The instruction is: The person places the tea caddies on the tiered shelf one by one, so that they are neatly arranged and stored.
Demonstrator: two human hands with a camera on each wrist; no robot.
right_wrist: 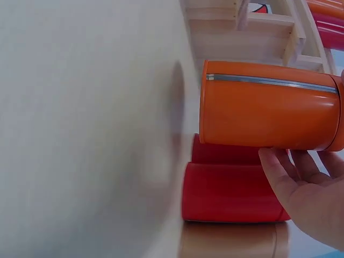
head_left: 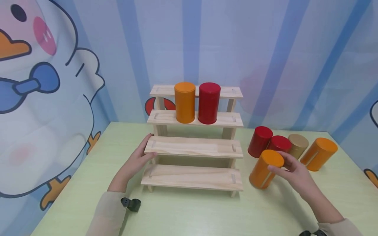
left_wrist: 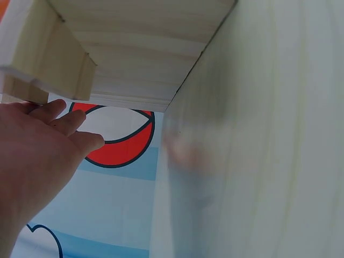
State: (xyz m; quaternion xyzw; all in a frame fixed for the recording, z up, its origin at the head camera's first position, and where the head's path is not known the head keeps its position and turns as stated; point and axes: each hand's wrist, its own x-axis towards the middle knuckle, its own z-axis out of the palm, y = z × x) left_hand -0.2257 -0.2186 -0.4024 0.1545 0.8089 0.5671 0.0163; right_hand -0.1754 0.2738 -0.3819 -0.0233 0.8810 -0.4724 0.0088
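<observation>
My right hand [head_left: 298, 177] holds an orange canister [head_left: 265, 170] near its top, thumb and fingers on opposite sides. In the right wrist view, a silvery seam runs along this canister [right_wrist: 269, 107], and its base seems just off the table. My left hand [head_left: 137, 160] grips the left end of a four-step wooden rack [head_left: 192, 177] at the second step from the bottom, thumb at the front edge. An orange canister [head_left: 185, 103] and a red canister [head_left: 209, 104] stand side by side on the rack's third step.
Right of the rack stand two red canisters, one [head_left: 260, 142] farther left and one [head_left: 280, 143] partly hidden, a gold canister [head_left: 299, 144] and another orange canister [head_left: 320, 154]. A patterned cloth backdrop [head_left: 165, 42] hangs behind the pale table [head_left: 183, 216].
</observation>
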